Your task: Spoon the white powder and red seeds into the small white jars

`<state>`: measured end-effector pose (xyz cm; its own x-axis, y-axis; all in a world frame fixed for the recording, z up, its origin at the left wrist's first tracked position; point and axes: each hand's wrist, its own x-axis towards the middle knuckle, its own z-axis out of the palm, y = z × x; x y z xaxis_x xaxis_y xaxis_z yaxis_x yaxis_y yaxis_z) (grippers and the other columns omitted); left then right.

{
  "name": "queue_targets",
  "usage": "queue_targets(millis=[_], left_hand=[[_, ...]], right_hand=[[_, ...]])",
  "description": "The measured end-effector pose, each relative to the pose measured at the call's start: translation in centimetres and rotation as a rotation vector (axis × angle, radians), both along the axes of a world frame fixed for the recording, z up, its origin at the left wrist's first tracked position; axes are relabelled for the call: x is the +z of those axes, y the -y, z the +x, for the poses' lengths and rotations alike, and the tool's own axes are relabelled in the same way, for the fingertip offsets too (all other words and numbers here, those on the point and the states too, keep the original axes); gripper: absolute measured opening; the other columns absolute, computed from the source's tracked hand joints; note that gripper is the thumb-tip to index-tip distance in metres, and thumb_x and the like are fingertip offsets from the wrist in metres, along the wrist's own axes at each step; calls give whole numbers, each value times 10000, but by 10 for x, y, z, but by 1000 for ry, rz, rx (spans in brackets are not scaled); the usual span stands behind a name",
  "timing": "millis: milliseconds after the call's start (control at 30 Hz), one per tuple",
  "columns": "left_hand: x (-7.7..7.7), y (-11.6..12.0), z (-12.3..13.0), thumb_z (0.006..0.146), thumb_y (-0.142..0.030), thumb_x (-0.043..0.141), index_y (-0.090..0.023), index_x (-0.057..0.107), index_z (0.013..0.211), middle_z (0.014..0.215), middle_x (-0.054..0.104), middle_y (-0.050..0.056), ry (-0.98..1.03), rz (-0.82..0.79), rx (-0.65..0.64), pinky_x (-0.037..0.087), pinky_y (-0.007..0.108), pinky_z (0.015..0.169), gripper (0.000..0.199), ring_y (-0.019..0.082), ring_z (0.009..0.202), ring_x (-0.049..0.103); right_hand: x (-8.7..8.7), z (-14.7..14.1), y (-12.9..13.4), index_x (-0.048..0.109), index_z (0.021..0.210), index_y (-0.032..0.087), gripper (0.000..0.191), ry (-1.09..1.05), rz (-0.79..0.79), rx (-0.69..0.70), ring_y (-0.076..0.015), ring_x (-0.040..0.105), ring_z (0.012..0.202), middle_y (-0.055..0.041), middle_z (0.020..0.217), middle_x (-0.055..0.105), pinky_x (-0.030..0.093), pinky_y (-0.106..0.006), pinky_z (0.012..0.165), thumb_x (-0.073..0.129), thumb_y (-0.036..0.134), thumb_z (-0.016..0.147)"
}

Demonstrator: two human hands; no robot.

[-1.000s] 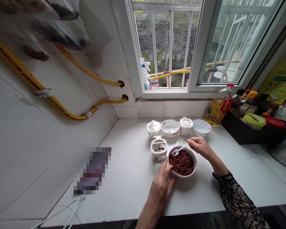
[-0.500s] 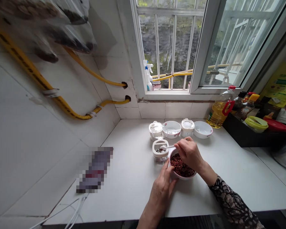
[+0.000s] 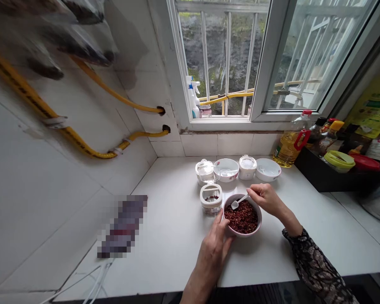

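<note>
My left hand (image 3: 213,249) grips the near left side of a white bowl with a pink rim (image 3: 242,233). The bowl is full of dark red dried peppercorns (image 3: 241,216). My right hand (image 3: 264,199) pinches a small white spoon (image 3: 239,202), whose scoop sits just over the peppercorns at the bowl's far side. Left of the bowl and almost touching it stands a square glass jar with a white rim (image 3: 211,198), holding a little dark red spice in its base.
At the back of the white counter (image 3: 177,236) stand lidded glass jars (image 3: 205,172) and small white bowls (image 3: 267,169). A cooking oil bottle (image 3: 291,143) and a black tray of bottles (image 3: 323,173) are right. A pixelated object (image 3: 123,226) lies left.
My right hand has moved back from above the glass jar to the bowl, carrying the spoon. The view has shifted slightly. My left hand still holds the bowl.
</note>
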<state>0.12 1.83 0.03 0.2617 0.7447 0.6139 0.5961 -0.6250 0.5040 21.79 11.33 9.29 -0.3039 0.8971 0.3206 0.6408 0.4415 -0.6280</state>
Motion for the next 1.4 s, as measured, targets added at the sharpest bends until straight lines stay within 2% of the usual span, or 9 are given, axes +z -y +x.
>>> queue_targets(millis=[200,400,533,867,1267,1333,1400], left_hand=[[-2,0,0,934,-99,522,-205,413,1328,1474,504,214,-2,-12,-9,578,398,979,422,288,1342,540],[-1,0,0,935,-100,515,-210,411,1325,1463,516,212,-5,7,6,580,403,976,418,285,1334,549],[0,0,0,933,-93,515,-205,414,1327,1470,508,210,-3,1,-8,563,408,1004,422,281,1351,532],[-3,0,0,922,-66,505,-176,424,1318,1460,505,243,16,1,-22,571,389,986,418,284,1346,537],[-1,0,1,919,-74,510,-180,439,1314,1473,497,238,-3,14,1,568,394,991,415,283,1347,535],[0,0,1,914,-67,510,-173,441,1312,1468,501,244,-3,18,2,562,396,999,417,284,1351,530],[0,-1,2,914,-68,509,-174,441,1312,1455,515,243,-1,21,7,566,399,993,417,284,1339,543]], right_hand=[[-3,-10,2,251,547,217,423,-30,-141,18,-93,250,523,42,545,238,193,-263,493,422,433,868],[0,-2,-1,382,519,203,433,-79,-276,7,-99,299,522,35,520,325,235,-260,502,450,478,847],[-1,-1,-2,388,514,210,442,-145,-310,-15,-99,289,518,39,510,322,226,-259,494,468,505,833],[-4,6,-7,394,517,214,500,-278,-344,-21,-88,253,504,48,524,318,190,-255,460,532,592,813],[2,-2,-6,426,498,217,557,-426,-392,-46,-75,269,429,53,459,362,173,-259,423,583,681,761],[5,-8,-4,419,507,222,565,-463,-361,-56,-80,270,428,55,456,360,190,-263,428,571,697,775],[8,-17,-1,413,531,227,560,-476,-257,-69,-91,287,445,52,472,366,230,-268,448,540,689,820]])
